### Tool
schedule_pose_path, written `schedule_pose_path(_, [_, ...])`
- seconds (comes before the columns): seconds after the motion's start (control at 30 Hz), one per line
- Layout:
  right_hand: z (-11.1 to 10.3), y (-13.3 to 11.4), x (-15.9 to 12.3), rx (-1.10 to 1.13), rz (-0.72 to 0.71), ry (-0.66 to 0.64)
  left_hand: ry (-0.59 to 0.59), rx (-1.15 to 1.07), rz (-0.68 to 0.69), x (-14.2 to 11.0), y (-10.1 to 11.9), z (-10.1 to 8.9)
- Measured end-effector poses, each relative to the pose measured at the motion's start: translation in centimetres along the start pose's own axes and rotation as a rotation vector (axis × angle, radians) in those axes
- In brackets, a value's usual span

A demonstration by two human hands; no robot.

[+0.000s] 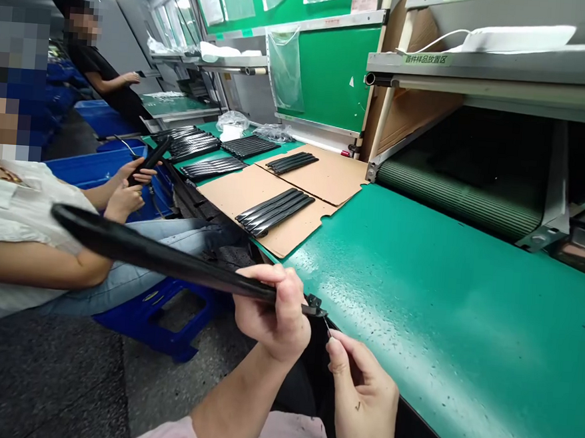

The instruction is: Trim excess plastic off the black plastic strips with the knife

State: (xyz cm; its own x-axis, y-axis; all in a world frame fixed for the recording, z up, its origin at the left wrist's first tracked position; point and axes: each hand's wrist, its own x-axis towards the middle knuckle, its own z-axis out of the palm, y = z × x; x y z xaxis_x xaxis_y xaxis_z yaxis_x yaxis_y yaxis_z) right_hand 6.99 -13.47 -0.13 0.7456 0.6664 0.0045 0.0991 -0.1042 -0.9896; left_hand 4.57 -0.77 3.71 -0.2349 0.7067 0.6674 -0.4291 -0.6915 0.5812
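A long, glossy black plastic part (169, 257), wide at its far left end and narrowing toward me, is held tilted above the table's near edge. My left hand (276, 314) is closed around its narrow end, thumb and fingers pressing from both sides. Just past those fingers, a small black clip-like piece (313, 301) shows at the part's tip. In a pinch between thumb and forefinger, my right hand (365, 391) grips a thin metal tool (328, 325) that reaches up to this tip. Most of the tool is hidden by my fingers, so its exact kind cannot be made out.
Similar black parts (275, 211) lie in rows on cardboard sheets (291, 242) over the green table (443, 276). Dark shavings dot the tabletop. A conveyor belt (459, 197) runs under a shelf at right. At left, a seated co-worker (25, 240) handles another black part.
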Motion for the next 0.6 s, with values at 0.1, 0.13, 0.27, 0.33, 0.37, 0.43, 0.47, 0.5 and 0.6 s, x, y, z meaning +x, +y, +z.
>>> schedule_pose_path(0.1, [0.0, 0.0, -0.2, 0.024, 0.011, -0.025, -0.081, -0.013, 0.115, -0.2, 0.0, -0.3])
schedule_pose_path(0.13, [-0.1, -0.1, -0.3, 0.033, 0.011, -0.033, -0.103, -0.015, 0.139, -0.3, 0.0, -0.4])
schedule_pose_path(0.27, [0.0, -0.2, -0.6, 0.067, -0.018, -0.032, -0.123, -0.001, 0.190, -0.3, 0.2, -0.4])
schedule_pose_path(0.33, [0.0, -0.1, -0.6, 0.036, -0.070, 0.011, -0.108, 0.004, 0.172, -0.4, 0.4, -0.4])
schedule_pose_path(0.37, [0.0, 0.0, -0.6, -0.002, -0.111, 0.041, -0.102, 0.005, 0.150, -0.4, 0.6, -0.4])
schedule_pose_path(0.43, [-0.2, 0.3, -0.5, -0.110, -0.242, 0.104, -0.086, 0.008, 0.068, -0.5, 1.0, -0.2])
schedule_pose_path(0.47, [-0.3, 0.5, -0.3, -0.170, -0.323, 0.142, -0.073, 0.013, 0.011, -0.5, 1.3, -0.1])
schedule_pose_path(0.5, [-0.5, 0.8, -0.1, -0.230, -0.401, 0.188, -0.060, 0.015, -0.064, -0.4, 1.5, 0.1])
schedule_pose_path(0.6, [-1.5, 1.4, 0.7, -0.372, -0.560, 0.338, -0.059, -0.035, -0.405, 0.1, 2.0, 0.9])
